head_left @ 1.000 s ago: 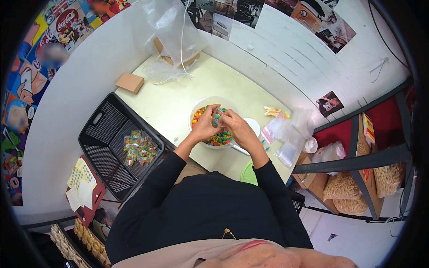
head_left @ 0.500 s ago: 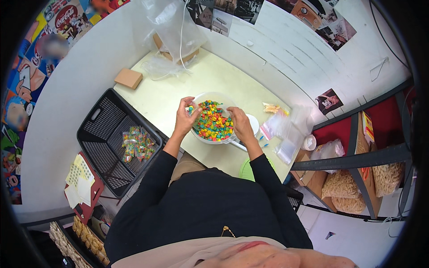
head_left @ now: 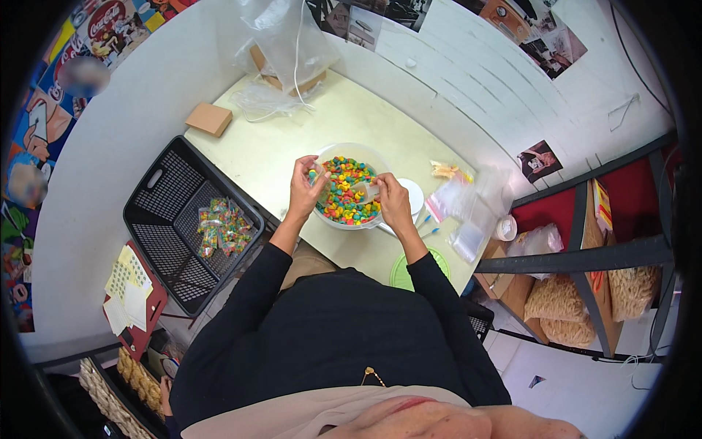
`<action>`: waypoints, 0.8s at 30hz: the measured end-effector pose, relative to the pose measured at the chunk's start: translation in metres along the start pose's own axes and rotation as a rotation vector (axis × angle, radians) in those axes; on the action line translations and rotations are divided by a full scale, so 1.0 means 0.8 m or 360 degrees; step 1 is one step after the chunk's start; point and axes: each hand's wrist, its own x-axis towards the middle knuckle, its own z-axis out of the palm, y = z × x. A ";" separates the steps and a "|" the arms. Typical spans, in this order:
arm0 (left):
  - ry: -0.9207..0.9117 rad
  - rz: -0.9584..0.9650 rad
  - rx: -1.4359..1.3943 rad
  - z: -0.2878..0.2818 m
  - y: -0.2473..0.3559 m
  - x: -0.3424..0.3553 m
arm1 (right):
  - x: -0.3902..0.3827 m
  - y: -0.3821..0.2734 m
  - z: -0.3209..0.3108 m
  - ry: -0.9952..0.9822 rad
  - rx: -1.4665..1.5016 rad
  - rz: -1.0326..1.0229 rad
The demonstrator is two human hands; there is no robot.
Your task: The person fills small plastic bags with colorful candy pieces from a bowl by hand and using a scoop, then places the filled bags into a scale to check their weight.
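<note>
— Candy (head_left: pixel 344 192) sits heaped in the bowl (head_left: pixel 333 155) on the worktop (head_left: pixel 278 146)?
— Yes — left hand (head_left: pixel 306 189) pinches a small bag (head_left: pixel 319 183), right hand (head_left: pixel 393 203) grips a scoop (head_left: pixel 365 192). Few filled bags lie in the crate (head_left: pixel 172 197); much remains.

The scene is bright and evenly lit, with soft light that seems to come from above. The pale table (head_left: pixel 292 146) reflects it strongly and looks a little washed out, with only weak, short shadows beside the things on it. A clear plastic bag (head_left: pixel 285 36) at 12 o'clock shows white glare. The centre is sharp. The fisheye lens bends straight edges toward the rim, strongest at 3 and 9 o'clock, and the corners fall to black. Some small patches at 9 to 10 o'clock are blurred.
</note>
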 end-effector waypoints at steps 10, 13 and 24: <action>-0.0026 0.0039 0.0068 -0.002 -0.002 -0.009 | -0.017 -0.009 0.017 0.0033 0.0110 0.0193; -0.0038 0.0053 0.0097 -0.003 -0.005 -0.009 | -0.014 -0.003 0.023 0.0021 0.0142 0.0229; -0.0046 0.0011 0.0190 -0.013 0.014 -0.005 | 0.001 0.024 0.008 0.0036 0.0609 0.0464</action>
